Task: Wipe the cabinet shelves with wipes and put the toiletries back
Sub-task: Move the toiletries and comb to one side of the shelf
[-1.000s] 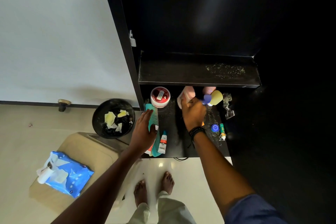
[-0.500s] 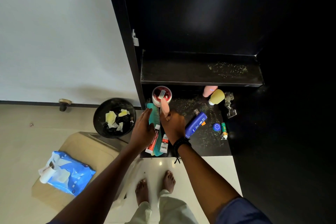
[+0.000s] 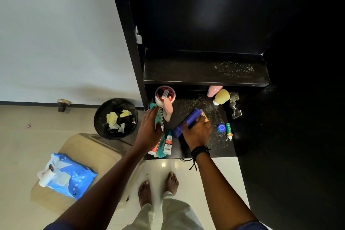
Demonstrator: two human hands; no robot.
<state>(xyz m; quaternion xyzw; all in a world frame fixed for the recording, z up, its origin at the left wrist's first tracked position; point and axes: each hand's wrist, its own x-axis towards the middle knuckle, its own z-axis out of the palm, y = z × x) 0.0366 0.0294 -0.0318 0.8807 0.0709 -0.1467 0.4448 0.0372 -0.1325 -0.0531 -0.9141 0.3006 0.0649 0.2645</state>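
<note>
The right hand (image 3: 197, 132) gripped, with curled fingers, the dark blue cylindrical plastic bottle (image 3: 186, 122) lying midway across the black lower cabinet shelf (image 3: 214, 144). The left hand (image 3: 149, 127) lay flat, fingers straight, on the teal plastic comb (image 3: 158, 115) at that shelf's left side. The step appeared to be clearing the speckled shelf for wiping, so the next move called for lifting the bottle clear.

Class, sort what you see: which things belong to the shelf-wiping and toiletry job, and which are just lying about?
Job: wipes pack, lower shelf, blue bottle gripped by the right hand, teal comb by the left hand, pink bottle, red-lidded jar, yellow bottle.
Lying about: beige stool, doorstop, metal fitting.
</note>
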